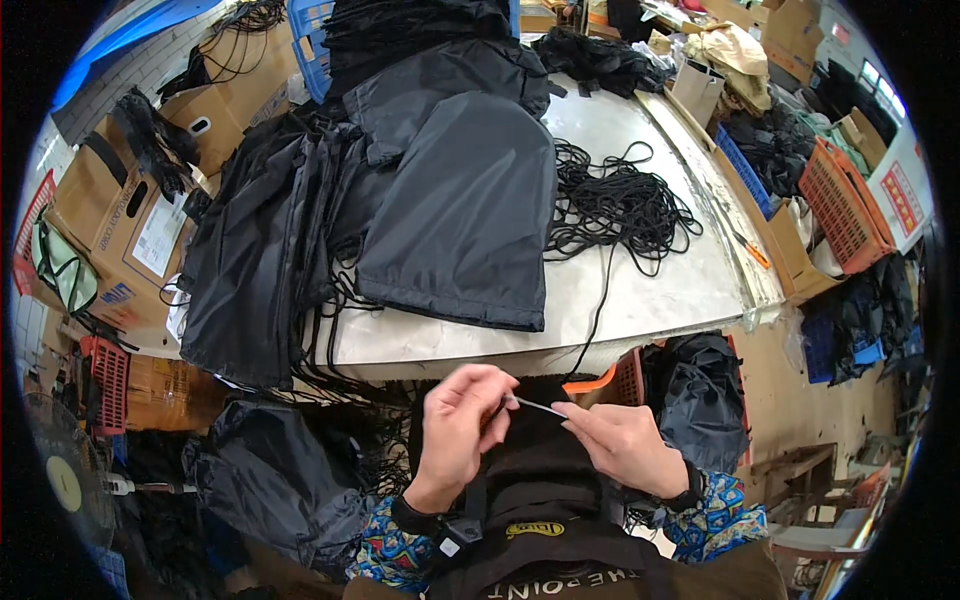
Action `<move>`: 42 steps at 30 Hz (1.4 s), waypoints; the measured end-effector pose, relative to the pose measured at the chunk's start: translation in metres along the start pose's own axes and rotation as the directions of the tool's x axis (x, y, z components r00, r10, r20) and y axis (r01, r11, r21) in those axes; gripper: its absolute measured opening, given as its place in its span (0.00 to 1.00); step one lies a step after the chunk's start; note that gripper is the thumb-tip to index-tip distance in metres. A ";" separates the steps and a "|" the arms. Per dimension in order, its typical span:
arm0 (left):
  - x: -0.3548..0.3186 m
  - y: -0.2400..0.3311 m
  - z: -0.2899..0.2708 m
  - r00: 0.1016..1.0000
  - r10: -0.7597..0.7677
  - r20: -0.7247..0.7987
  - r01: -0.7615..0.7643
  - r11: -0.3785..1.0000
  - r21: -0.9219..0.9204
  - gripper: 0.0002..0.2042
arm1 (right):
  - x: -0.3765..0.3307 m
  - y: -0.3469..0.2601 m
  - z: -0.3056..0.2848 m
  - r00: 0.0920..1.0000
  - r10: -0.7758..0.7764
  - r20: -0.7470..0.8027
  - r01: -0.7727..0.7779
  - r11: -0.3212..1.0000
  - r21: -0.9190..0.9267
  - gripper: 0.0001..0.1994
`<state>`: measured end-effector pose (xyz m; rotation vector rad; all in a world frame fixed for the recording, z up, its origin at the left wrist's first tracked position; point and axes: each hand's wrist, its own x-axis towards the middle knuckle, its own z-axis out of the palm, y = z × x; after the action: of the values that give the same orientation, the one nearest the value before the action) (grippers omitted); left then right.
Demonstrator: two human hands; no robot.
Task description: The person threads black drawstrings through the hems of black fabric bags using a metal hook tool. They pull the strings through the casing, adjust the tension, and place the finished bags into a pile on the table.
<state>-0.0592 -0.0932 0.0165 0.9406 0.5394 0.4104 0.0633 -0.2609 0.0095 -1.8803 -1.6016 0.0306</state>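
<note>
Cluttered workroom, cartons and baskets on every side; pale surface [680, 285] straight ahead, its near edge just beyond the hands. Thin grey stick [538, 405] is off the surface, held in the air on the wearer's side of the near edge, over a dark apron [540, 450]. It slants down slightly from left to right, bridging the gap between the hands. Right hand [628, 445]: thumb and fingertips pressed together, pinching the stick's right end. Left hand [462, 425]: fingers curled, thumb close to forefinger, right at the stick's left end; cannot tell whether it grips or only touches.

On the surface: grey-black cloth piece [460, 220] lies mid-way, its hem close to the near edge, beyond the left hand. Black cloth stack [255, 250] droops over the left edge. Tangled black cord [630, 210] sits right of the cloth piece; one strand drops past the near edge toward the hands, its lower end lost to view. Orange-handled tool [752, 250] near the right edge.
</note>
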 end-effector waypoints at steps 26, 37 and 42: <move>0.105 -0.067 0.009 0.963 -0.263 -0.061 0.199 0.844 -0.498 0.09 | 0.030 0.016 -0.058 0.851 0.386 -0.356 -0.434 0.898 -0.065 0.06; 0.051 -0.015 0.010 0.982 0.017 -0.189 -0.039 0.993 -0.114 0.11 | 0.065 0.038 0.042 0.957 0.177 -0.229 -0.108 0.953 0.282 0.08; 0.048 -0.015 0.010 0.969 0.131 -0.210 -0.145 0.988 -0.051 0.08 | 0.073 0.030 0.044 0.947 0.226 -0.226 -0.140 0.930 0.341 0.07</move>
<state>-0.0138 -0.0814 -0.0033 0.8796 0.6468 0.6533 0.0894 -0.1769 -0.0118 -1.6932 -1.1590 0.1123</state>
